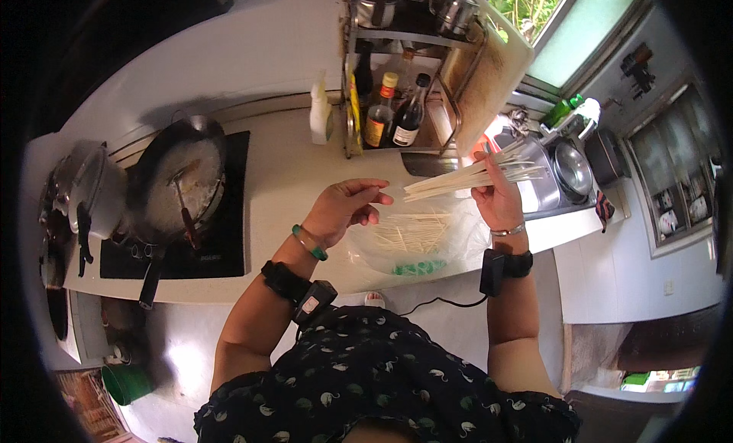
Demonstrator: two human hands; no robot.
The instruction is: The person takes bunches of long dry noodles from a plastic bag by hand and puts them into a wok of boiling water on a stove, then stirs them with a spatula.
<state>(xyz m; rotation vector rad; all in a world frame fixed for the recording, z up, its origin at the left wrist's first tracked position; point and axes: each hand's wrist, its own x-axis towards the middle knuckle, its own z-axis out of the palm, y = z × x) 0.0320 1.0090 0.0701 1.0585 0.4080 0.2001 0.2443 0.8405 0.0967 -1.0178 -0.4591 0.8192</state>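
In my right hand (496, 195) is a bundle of pale dried noodles (447, 183), gripped near its middle and fanning out on both sides of the fingers. My left hand (347, 210) hovers to the left of the bundle's end, fingers partly curled and apart, with nothing visible in them. Below and between both hands, more dried noodles (412, 233) lie on a clear plastic bag (466, 248) with green print at its near edge. The bag rests on the pale countertop (282, 191).
To the left, a wok (149, 191) holding whitish liquid and a brown-handled utensil (183, 202) sits on a black cooktop (237, 214). A pot (103, 187) stands farther left. Behind are a spray bottle (319, 115) and a rack (347, 61) with sauce bottles (411, 115). A sink (542, 187) lies right.
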